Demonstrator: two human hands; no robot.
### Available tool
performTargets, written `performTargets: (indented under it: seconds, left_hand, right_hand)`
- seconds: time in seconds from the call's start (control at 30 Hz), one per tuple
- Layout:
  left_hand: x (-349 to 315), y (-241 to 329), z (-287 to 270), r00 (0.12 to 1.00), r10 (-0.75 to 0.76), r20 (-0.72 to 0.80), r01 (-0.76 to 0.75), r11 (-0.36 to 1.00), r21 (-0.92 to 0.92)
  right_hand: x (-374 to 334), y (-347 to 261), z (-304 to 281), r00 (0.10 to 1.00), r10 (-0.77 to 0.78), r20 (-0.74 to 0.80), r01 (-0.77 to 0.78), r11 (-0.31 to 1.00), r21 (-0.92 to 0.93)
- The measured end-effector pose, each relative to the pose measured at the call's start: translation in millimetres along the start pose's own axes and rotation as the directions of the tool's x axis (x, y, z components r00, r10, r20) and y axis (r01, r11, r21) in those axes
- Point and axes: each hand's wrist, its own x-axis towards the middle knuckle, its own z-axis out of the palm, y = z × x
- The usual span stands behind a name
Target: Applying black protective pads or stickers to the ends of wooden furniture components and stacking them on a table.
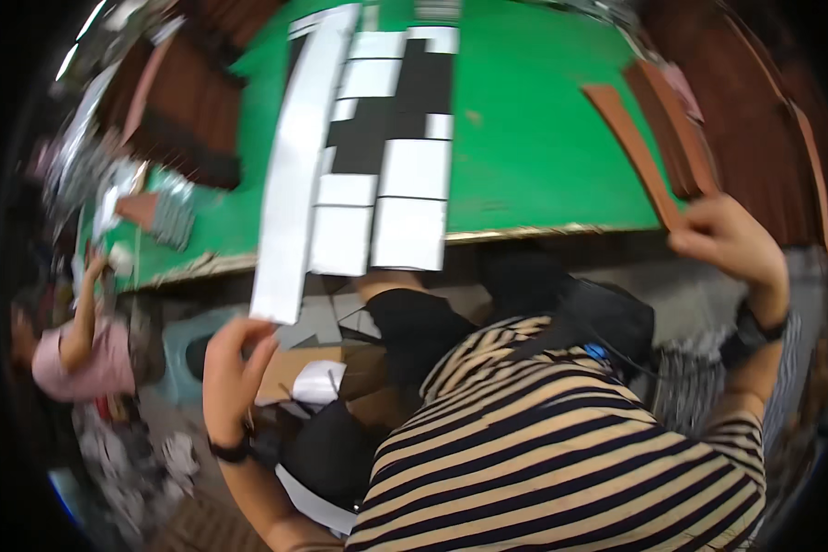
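Pinching the near end of a long white strip (pixel 294 184) between thumb and forefinger, the left hand (pixel 233 373) held it beyond the green table's (pixel 534 138) front edge. The right hand's (pixel 736 241) thumb and fingers appeared pressed together on a brown strip (pixel 630 147) at the table's right front edge. Black-and-white strips (pixel 345 241) lay mid-table, close beside the white one; a sideways tug could have knocked them askew.

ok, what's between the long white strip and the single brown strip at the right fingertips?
Left to right, head view: black-and-white pieces, then green tabletop.
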Motion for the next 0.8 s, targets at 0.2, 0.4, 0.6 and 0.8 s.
performTargets:
  seconds: [0.2, 0.4, 0.6, 0.8]
  left_hand:
    - [123, 45, -5, 0.966, 0.255, -0.027, -0.229, 0.808, -0.543]
    - [207, 82, 56, 0.995, 0.098, -0.014, -0.01, -0.044, -0.999]
    - [242, 153, 116, 0.981, 0.15, 0.121, 0.151, -0.207, -0.967]
    - [247, 177, 158, 0.988, 0.063, 0.144, 0.157, -0.334, -0.929]
  right_hand:
    - [-18, -61, -89, 0.978, -0.101, -0.181, 0.15, 0.948, 0.282]
    - [119, -48, -31, 0.871, -0.286, -0.4, 0.452, 0.785, 0.423]
    - [149, -110, 96, 0.782, -0.536, -0.317, 0.622, 0.688, 0.374]
    - [147, -108, 123, 0.45, -0.683, -0.576, 0.819, 0.572, -0.037]
